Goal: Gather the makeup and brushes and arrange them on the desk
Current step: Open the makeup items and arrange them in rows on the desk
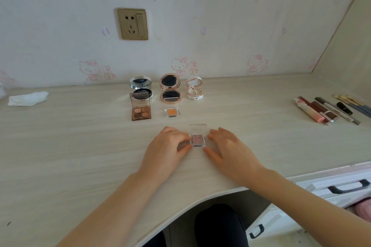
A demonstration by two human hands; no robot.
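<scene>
A small clear case of pink eyeshadow lies open on the desk, its lid tipped back. My left hand pinches its left side between thumb and fingertips. My right hand holds its right side the same way. Behind it sit an orange single eyeshadow and a brown four-pan palette. Farther back stand three open compacts: silver, rose-gold and white. Lip glosses, pencils and brushes lie in a row at the far right.
A crumpled white tissue lies at the far left of the desk. A wall socket is above the compacts. White drawers with black handles stand lower right, below the desk's curved front edge.
</scene>
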